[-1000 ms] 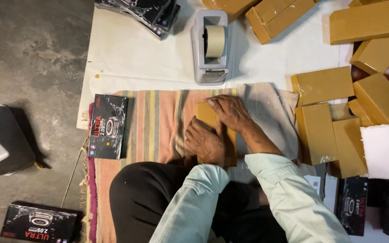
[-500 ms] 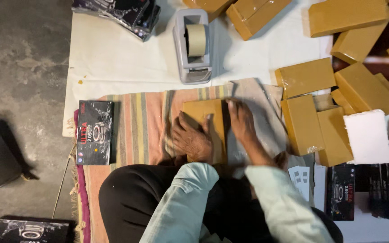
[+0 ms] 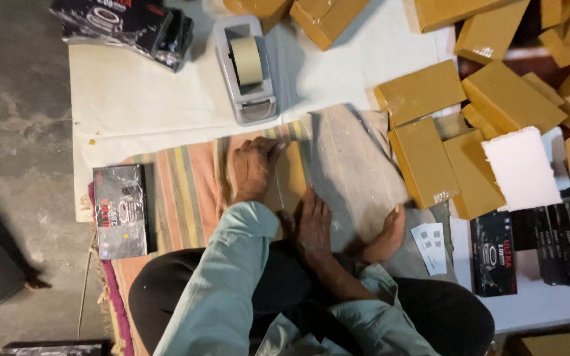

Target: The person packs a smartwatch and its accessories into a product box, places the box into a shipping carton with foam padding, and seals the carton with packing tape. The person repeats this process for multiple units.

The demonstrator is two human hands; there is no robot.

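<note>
A flat package wrapped in brown paper (image 3: 293, 179) lies on a striped mat (image 3: 183, 191) in front of my crossed legs. My left hand (image 3: 254, 169) rests on its left part, with the fingers curled over its far edge. My right hand (image 3: 313, 225) lies flat on its near edge, fingers stretched out and pressing down. Most of the package is hidden under both hands. A grey tape dispenser (image 3: 249, 72) with a roll of brown tape stands just beyond, on a white sheet (image 3: 140, 105).
Several brown wrapped packages (image 3: 425, 161) are piled to the right, with a white foam sheet (image 3: 521, 168) on them. Black printed boxes lie left of the mat (image 3: 121, 211), at the top left (image 3: 126, 23) and at the right (image 3: 493, 254). My bare foot (image 3: 387, 234) rests on grey cloth.
My right hand has drawn back from the package's far side to its near edge. My left hand has slid up to the far edge. The view has shifted to the right.
</note>
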